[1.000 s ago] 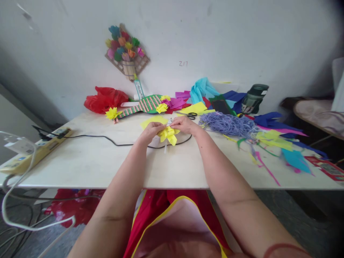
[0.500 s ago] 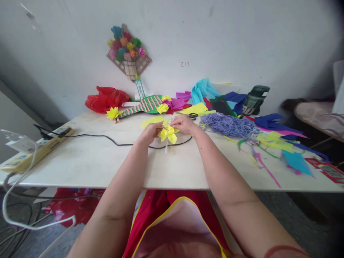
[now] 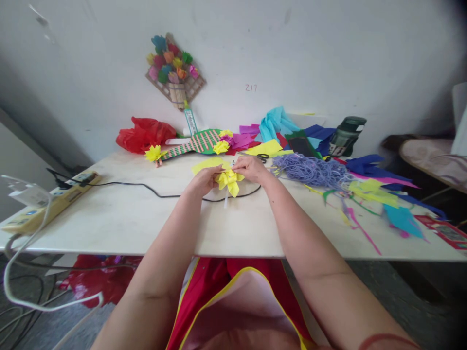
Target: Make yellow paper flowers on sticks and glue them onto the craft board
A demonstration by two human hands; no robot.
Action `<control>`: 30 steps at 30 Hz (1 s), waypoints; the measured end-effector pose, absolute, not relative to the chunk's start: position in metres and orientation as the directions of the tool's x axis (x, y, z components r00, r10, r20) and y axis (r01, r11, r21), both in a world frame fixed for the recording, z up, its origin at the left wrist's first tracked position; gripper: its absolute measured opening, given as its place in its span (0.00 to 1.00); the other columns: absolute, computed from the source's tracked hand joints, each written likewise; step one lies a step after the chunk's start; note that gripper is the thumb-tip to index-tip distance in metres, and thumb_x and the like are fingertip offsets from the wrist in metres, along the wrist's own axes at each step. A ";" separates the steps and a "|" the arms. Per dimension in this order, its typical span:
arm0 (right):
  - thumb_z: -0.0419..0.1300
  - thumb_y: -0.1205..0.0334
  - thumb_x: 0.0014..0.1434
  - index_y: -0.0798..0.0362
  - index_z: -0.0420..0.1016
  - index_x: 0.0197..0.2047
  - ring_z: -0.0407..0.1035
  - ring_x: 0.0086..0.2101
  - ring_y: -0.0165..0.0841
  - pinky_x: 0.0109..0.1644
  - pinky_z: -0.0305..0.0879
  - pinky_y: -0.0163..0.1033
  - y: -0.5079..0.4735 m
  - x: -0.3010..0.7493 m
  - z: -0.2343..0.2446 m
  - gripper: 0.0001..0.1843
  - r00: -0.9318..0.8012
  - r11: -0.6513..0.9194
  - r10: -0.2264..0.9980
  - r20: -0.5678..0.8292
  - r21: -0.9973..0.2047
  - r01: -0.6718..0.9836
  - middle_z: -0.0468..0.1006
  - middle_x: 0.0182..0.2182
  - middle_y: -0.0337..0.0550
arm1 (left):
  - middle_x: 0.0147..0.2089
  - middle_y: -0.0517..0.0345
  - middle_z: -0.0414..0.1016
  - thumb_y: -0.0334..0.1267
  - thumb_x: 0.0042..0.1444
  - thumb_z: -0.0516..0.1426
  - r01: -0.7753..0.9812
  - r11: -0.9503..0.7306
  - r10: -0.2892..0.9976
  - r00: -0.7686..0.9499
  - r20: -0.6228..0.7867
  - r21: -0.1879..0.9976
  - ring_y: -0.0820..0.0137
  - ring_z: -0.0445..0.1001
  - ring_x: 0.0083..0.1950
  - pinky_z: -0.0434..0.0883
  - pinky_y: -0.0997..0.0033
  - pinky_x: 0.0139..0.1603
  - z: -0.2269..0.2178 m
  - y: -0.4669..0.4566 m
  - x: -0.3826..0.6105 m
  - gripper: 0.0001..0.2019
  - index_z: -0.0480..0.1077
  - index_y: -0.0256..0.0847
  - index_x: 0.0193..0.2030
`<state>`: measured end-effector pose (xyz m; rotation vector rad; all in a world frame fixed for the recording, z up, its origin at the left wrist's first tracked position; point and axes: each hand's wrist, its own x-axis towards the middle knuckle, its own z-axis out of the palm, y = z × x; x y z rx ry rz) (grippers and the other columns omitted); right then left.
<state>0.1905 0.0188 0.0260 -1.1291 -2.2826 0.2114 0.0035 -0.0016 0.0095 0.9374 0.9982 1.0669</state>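
Observation:
A yellow paper flower (image 3: pixel 230 182) with pointed petals is held over the middle of the white table. My left hand (image 3: pixel 208 180) grips it from the left, fingers closed at its edge. From the right, my right hand (image 3: pixel 251 167) pinches its upper side between thumb and fingers. A pale, narrow stick (image 3: pixel 225 201) shows just below the petals; what it belongs to is hidden. Behind the hands lies a piece of yellow paper (image 3: pixel 204 164). Black-handled scissors (image 3: pixel 262 158) rest just beyond my right hand.
A green striped guitar-shaped craft (image 3: pixel 200 142) lies at the back with paper flowers on it. A purple string bundle (image 3: pixel 312 170) and paper scraps spread rightward. A black cable (image 3: pixel 153 190) runs from the power strip (image 3: pixel 54 204) beneath my hands. A dark bottle (image 3: pixel 348 136) stands back right.
The yellow flower has turned slightly, its front petal pointing lower, and shifted a little to the right. Both hands keep their grip in nearly the same place.

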 end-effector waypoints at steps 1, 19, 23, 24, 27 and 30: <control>0.61 0.67 0.54 0.50 0.84 0.37 0.71 0.38 0.33 0.39 0.59 0.34 0.019 0.190 0.026 0.10 -0.477 0.630 0.769 0.426 -0.380 0.677 0.81 0.37 0.41 | 0.28 0.53 0.77 0.37 0.52 0.60 -0.239 0.211 0.970 0.171 -0.173 0.948 0.73 0.73 0.26 0.66 0.75 0.24 0.009 -0.001 0.004 0.07 0.74 0.34 0.30; 0.60 0.66 0.54 0.51 0.84 0.38 0.71 0.38 0.34 0.41 0.62 0.36 0.021 0.187 0.023 0.11 -0.437 0.605 0.786 0.437 -0.397 0.690 0.81 0.37 0.44 | 0.25 0.54 0.75 0.31 0.52 0.59 -0.375 0.250 0.968 0.105 -0.227 0.893 0.74 0.73 0.25 0.69 0.76 0.24 0.011 -0.003 0.005 0.04 0.72 0.33 0.28; 0.60 0.67 0.54 0.51 0.84 0.39 0.72 0.39 0.35 0.42 0.63 0.36 0.023 0.188 0.022 0.12 -0.430 0.602 0.783 0.450 -0.374 0.705 0.81 0.37 0.44 | 0.25 0.53 0.76 0.24 0.49 0.55 -0.456 0.292 0.956 0.131 -0.261 0.841 0.72 0.75 0.26 0.73 0.75 0.28 0.013 -0.003 0.004 0.05 0.71 0.32 0.27; 0.60 0.67 0.54 0.51 0.84 0.39 0.72 0.39 0.34 0.42 0.63 0.36 0.024 0.188 0.022 0.12 -0.428 0.603 0.780 0.457 -0.367 0.708 0.82 0.37 0.44 | 0.25 0.51 0.76 0.23 0.47 0.54 -0.466 0.302 0.953 0.142 -0.266 0.832 0.71 0.75 0.26 0.74 0.75 0.28 0.013 -0.003 0.004 0.06 0.72 0.31 0.27; 0.60 0.67 0.54 0.50 0.84 0.38 0.73 0.38 0.34 0.41 0.63 0.36 0.025 0.188 0.021 0.12 -0.419 0.604 0.774 0.475 -0.354 0.715 0.82 0.37 0.43 | 0.26 0.48 0.77 0.22 0.44 0.52 -0.489 0.326 0.945 0.171 -0.278 0.809 0.68 0.76 0.27 0.74 0.74 0.28 0.013 -0.001 0.004 0.09 0.73 0.28 0.30; 0.60 0.67 0.54 0.51 0.84 0.38 0.73 0.39 0.34 0.41 0.63 0.36 0.024 0.188 0.021 0.12 -0.406 0.591 0.780 0.475 -0.347 0.728 0.82 0.37 0.43 | 0.27 0.47 0.77 0.21 0.44 0.51 -0.511 0.322 0.947 0.172 -0.272 0.797 0.67 0.77 0.29 0.74 0.74 0.29 0.012 0.000 0.004 0.11 0.74 0.27 0.32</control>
